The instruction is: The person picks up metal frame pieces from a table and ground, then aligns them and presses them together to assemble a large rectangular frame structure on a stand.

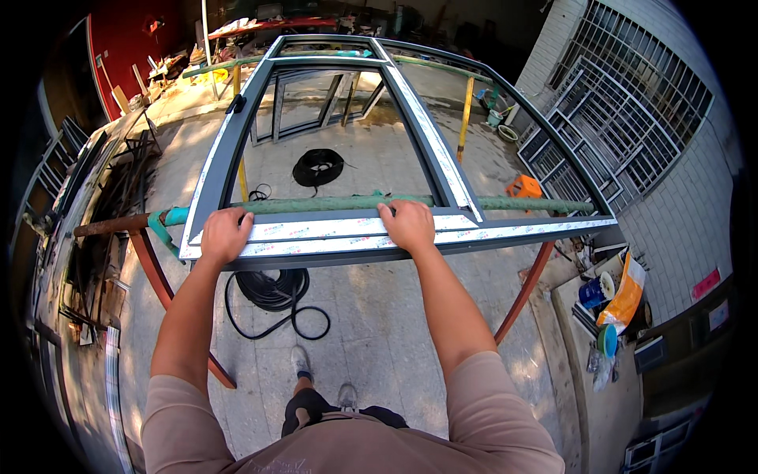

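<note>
A large dark grey window frame with printed white protective film lies flat across a pipe stand. Over its near rail, toward the left corner, curl the fingers of my left hand. My right hand grips the same rail near the middle upright. Both thumbs point inward and the fingertips rest on the inner edge of the left sash. A black handle sticks out from the left side of the frame. The undersides of both hands are hidden.
Black rubber strip lies coiled under the near rail, and another coil sits beyond. An orange stool stands at right, near metal grilles on the wall. Long profiles and scrap line the left side. A blue bucket stands right.
</note>
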{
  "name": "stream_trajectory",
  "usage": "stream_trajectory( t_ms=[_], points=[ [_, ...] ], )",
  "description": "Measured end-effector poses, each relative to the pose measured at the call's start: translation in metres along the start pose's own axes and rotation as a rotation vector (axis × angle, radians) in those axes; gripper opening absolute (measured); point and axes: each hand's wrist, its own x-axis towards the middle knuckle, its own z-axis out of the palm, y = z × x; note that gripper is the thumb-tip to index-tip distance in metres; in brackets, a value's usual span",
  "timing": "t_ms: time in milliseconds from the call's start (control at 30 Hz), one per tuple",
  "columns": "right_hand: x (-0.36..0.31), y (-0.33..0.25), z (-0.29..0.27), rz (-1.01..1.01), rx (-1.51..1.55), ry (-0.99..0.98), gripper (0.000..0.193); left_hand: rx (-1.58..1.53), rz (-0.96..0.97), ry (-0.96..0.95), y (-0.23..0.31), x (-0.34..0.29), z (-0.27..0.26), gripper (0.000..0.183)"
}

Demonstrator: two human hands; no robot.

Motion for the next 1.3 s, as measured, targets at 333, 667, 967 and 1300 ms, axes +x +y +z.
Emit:
stream_trajectory(
  t_ms=[333, 667, 967, 1300],
  points=[
    [-0.001, 0.000, -0.001, 0.010, 0.002, 0.005, 0.045, -0.004, -0.004, 0.002, -0.002, 0.000, 0.003, 0.037],
    [0.001, 0.001, -0.004, 0.000, 0.018, -0.002, 0.044, 0.004, -0.010, 0.000, -0.001, 0.001, 0.004, 0.038],
    [0.002, 0.002, -0.003, -0.019, -0.016, -0.014, 0.045, 0.020, 0.017, -0.011, -0.004, 0.004, 0.006, 0.041],
    [0.002, -0.006, -0.003, -0.039, -0.028, 0.000, 0.042, 0.009, -0.018, -0.033, -0.009, 0.001, 0.004, 0.042]
  ],
)
